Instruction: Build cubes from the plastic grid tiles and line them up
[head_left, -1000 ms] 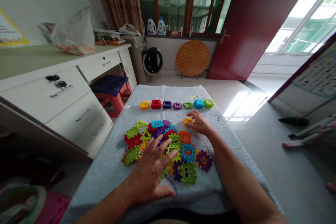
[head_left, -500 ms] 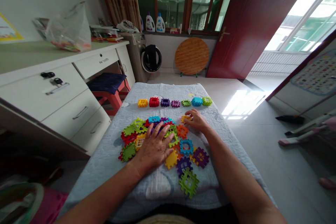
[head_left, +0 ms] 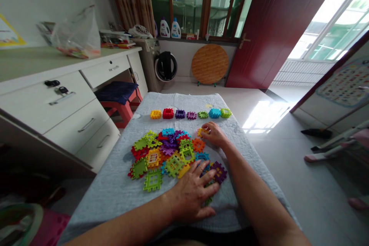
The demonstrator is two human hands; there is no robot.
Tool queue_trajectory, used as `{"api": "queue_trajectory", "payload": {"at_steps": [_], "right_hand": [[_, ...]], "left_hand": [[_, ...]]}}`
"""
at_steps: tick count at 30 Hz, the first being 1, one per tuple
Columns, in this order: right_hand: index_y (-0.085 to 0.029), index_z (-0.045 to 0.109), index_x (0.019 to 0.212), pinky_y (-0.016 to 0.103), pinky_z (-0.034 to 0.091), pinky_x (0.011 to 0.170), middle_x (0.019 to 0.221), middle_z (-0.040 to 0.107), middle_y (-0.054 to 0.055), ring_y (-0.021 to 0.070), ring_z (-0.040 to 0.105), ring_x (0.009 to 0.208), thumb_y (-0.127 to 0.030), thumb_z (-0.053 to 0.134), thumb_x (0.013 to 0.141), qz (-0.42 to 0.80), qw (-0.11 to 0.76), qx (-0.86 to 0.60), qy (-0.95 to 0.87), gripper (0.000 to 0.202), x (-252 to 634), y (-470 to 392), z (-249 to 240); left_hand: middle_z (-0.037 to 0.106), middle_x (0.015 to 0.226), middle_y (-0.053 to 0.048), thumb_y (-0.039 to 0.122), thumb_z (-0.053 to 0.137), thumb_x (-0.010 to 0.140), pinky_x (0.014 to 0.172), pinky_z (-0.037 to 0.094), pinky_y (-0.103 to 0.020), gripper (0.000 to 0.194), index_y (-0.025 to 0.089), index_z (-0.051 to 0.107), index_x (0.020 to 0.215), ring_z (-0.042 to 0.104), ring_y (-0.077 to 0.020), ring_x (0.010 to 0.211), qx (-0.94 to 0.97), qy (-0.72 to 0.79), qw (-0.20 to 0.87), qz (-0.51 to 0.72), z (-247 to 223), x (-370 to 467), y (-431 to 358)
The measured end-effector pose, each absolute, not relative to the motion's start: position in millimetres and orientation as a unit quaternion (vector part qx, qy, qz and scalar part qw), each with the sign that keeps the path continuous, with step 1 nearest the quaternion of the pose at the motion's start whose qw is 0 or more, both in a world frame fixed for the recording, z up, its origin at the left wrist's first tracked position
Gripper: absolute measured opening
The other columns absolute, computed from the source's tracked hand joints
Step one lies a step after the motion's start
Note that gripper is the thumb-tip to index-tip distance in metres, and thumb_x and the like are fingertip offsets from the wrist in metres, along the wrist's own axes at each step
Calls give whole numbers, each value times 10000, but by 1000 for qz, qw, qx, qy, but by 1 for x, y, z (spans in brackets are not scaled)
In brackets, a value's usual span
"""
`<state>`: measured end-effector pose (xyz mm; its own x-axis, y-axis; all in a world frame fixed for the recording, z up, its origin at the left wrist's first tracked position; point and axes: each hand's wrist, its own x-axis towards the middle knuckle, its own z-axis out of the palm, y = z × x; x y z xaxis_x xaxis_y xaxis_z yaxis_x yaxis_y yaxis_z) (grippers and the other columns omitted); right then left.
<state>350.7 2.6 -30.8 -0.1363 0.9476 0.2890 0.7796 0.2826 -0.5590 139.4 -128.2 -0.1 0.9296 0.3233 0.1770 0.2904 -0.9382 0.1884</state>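
Note:
Spread over the near right part of a pile of plastic interlocking tiles, my left hand [head_left: 194,190] lies palm down with its fingers apart. It partly covers a blue tile [head_left: 202,156] and a green one under the palm. A purple window tile [head_left: 219,172] shows beside its fingertips. My right hand [head_left: 215,133] has its fingers bent round a yellow tile [head_left: 201,132] at the pile's far right. An orange tile [head_left: 198,145] lies just nearer than that. Green tiles [head_left: 152,180], a yellow-orange tile [head_left: 153,157] and purple tiles [head_left: 169,147] overlap in the pile.
Across the far part of the cloth-covered table [head_left: 115,184] runs a row of small blocks, among them a red block [head_left: 168,113] and a blue block [head_left: 214,113]. A white desk [head_left: 69,100] and a stool [head_left: 118,94] stand to the left.
My left hand has moved right and nearer, from the pile's middle to its near right side. Green tiles it covered now show. My right hand stays at the yellow tile.

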Motion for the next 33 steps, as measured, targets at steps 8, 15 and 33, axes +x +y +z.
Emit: {"api": "queue_trajectory", "payload": {"at_steps": [8,15,33], "right_hand": [[-169,638,876,295,415,780,860,601,29,149,538,782,-234,617,732,118,304,-572,-752,159,352,5,-35],[-180,635,897,314,446,765,898,641,42,168,559,820,-259,617,734,125,340,-587,-724,181,365,11,-40],[-180,648,897,289,452,657,819,649,43,160,570,723,-355,564,775,134,416,-599,-671,229,375,10,-27]], "left_hand": [[477,1353,-38,365,378,939,1059,270,-480,340,323,491,1257,378,-252,1262,971,184,22,150,-8,156,-109],[462,1367,-50,248,401,921,1059,263,-478,420,310,412,1336,370,-245,1267,969,194,-10,153,-8,177,-92],[604,1142,-95,266,524,848,951,388,-381,327,172,579,1156,523,-226,1060,873,444,16,204,23,132,-20]]}}
